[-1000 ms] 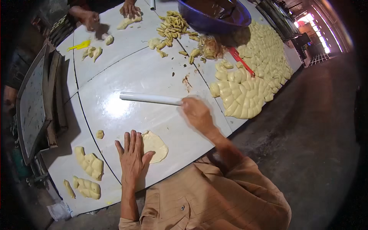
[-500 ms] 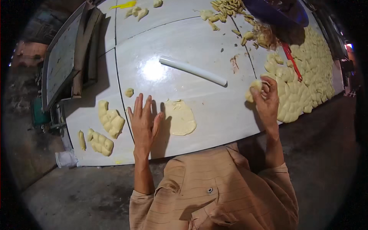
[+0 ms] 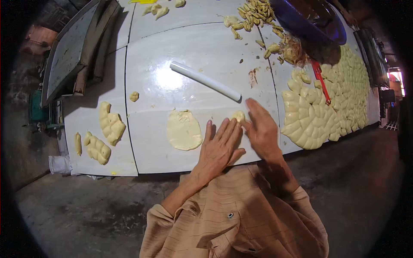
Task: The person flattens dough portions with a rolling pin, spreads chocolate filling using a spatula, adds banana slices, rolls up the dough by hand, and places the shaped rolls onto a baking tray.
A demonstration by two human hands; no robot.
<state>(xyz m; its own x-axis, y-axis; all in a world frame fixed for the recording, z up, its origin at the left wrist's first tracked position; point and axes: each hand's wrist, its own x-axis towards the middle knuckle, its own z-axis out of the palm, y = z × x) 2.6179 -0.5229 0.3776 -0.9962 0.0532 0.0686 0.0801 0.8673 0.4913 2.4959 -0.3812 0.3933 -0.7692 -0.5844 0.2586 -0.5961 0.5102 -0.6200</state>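
Observation:
My left hand (image 3: 221, 146) lies flat with fingers stretched out, fingertips at a small pale dough lump (image 3: 238, 115). Just right of the lump, my right hand (image 3: 262, 133) has its fingers extended and thumb beside the dough, slightly blurred. Left of both hands, a thin flattened dough round (image 3: 183, 131) rests on the white table (image 3: 150, 155). A white rolling pin (image 3: 206, 80) lies diagonally above them.
Dough pieces (image 3: 112, 124) sit at left, beside stacked metal trays (image 3: 69, 56). At right spreads a large mass of dough portions (image 3: 309, 120) with a red plastic tool (image 3: 322, 84). Behind are yellowish pieces (image 3: 254, 15) and a purple basin (image 3: 318, 21).
My right hand left the rolling pin, picked a lump near the dough mass, and brought it leftward onto the table. My left hand moved right from beside the flattened round to that lump.

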